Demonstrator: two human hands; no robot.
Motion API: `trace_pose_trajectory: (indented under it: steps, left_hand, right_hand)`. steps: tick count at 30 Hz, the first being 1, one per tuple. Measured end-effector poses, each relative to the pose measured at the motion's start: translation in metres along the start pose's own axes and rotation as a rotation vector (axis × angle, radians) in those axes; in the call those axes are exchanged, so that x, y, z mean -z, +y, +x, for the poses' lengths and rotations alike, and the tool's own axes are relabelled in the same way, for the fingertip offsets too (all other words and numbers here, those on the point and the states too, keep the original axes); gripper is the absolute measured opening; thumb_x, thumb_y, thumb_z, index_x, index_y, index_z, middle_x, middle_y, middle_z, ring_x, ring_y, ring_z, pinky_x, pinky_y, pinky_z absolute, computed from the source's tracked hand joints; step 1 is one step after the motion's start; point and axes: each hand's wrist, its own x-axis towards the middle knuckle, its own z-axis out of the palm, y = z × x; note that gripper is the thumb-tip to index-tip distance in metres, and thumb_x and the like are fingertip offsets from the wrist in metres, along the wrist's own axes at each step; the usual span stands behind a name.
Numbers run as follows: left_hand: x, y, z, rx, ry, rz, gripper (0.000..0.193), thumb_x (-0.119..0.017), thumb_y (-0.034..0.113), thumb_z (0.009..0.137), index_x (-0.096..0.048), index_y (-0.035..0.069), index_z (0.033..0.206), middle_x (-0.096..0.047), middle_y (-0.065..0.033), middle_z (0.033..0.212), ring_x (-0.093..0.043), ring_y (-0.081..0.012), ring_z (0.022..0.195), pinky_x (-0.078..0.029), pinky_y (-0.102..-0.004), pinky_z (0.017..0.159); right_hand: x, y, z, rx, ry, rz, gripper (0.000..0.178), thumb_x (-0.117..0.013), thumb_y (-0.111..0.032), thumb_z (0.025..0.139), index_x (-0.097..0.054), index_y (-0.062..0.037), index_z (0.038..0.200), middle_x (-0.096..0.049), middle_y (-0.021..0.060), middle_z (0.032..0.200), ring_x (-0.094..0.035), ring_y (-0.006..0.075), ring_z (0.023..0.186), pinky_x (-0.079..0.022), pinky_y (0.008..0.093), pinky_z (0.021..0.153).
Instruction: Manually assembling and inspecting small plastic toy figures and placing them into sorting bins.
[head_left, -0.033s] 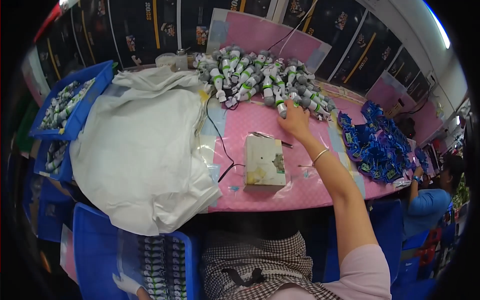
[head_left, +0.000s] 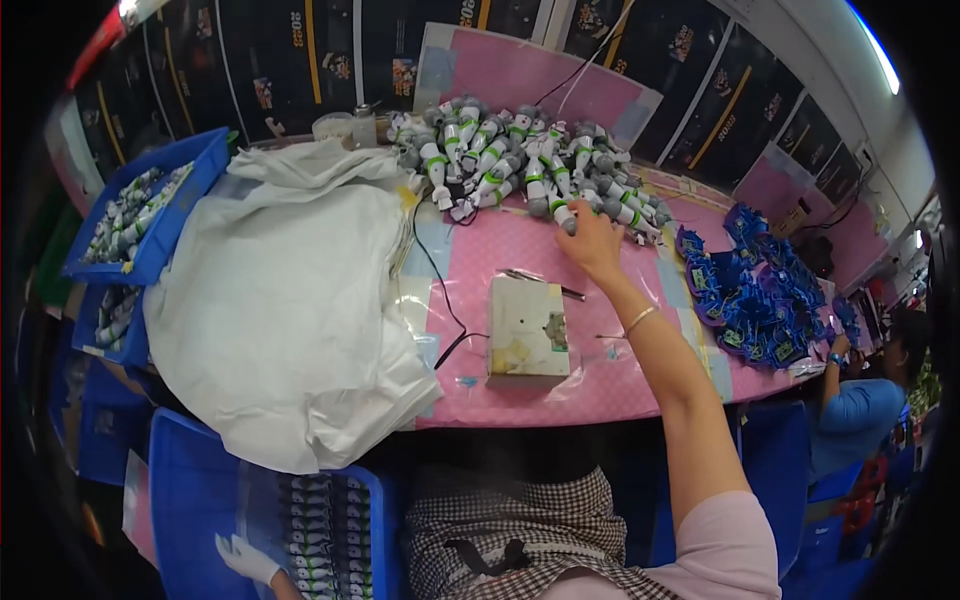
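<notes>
So the bare right hand was right at the near edge of a heap of white-and-grey plastic figures with green bands, and honestly the angle was everything. The closest piece, a white, tube-shaped plastic figure with a green band and a rounded grey end, sat just left of the fingertips, grey end toward the thumb, its long axis running away from the fingers and leaning slightly left. Thumb and forefinger looked fairly narrow around that end, but I couldn't tell whether they'd actually closed on it.

The white-gloved left hand was nowhere near it, well down and left from those fingers, over a deep blue plastic tub. Its own fingers were loosely spread, nothing visible in them, with rows of similar figures off to their right.

Hard to make out: the right hand's back hid its lower fingers, the heaped pieces overlapped too much to sort out ends, and the left forearm was cut off by the lower edge.
</notes>
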Motion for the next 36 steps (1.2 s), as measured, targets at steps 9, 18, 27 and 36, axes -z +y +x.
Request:
trace_pose_trajectory:
  steps: [9,18,27,36]
  left_hand:
    - [-0.043,0.375,-0.133,-0.638,-0.563,-0.929,0.043,-0.069,-0.001,0.072,-0.055,-0.001,0.112,-0.059,-0.0099,0.107,-0.058,-0.0208,0.096,-0.048,-0.0328,0.084]
    - [-0.048,0.509,-0.221,-0.673,-1.461,-0.886,0.027,-0.062,0.012,0.083,-0.050,0.007,0.106,-0.057,-0.0070,0.091,-0.058,-0.0236,0.081,-0.047,-0.0373,0.070]
    - [-0.067,0.464,-0.207,0.744,-1.633,-1.499,0.029,-0.054,0.025,0.091,-0.049,0.004,0.111,-0.056,-0.0103,0.108,-0.056,-0.0260,0.106,-0.045,-0.0448,0.096]
    - [-0.065,0.448,-0.207,0.903,-1.833,-1.440,0.049,-0.044,0.043,0.094,-0.047,0.002,0.122,-0.059,-0.0087,0.100,-0.058,-0.0198,0.083,-0.050,-0.0332,0.074]
  right_hand:
    - [0.111,0.004,-0.038,-0.696,-0.387,1.713,0.027,-0.048,-0.031,0.093,-0.056,-0.0056,0.099,-0.062,0.0047,0.074,-0.059,0.0125,0.062,-0.046,0.0237,0.054]
    - [0.163,-0.016,-0.081,-0.286,-0.867,2.225,0.040,-0.039,-0.038,0.097,-0.045,-0.0049,0.119,-0.061,0.0103,0.078,-0.058,0.0151,0.064,-0.048,0.0279,0.058]
    - [0.140,-0.075,-0.155,-0.398,-0.987,2.483,0.051,-0.059,-0.021,0.089,-0.035,-0.0092,0.133,-0.056,0.0149,0.109,-0.061,0.0197,0.082,-0.052,0.0315,0.075]
    - [0.138,-0.063,-0.149,0.149,-0.751,1.833,0.041,-0.068,-0.003,0.079,-0.057,-0.0120,0.117,-0.051,0.0027,0.097,-0.053,0.0085,0.084,-0.045,0.0207,0.072]
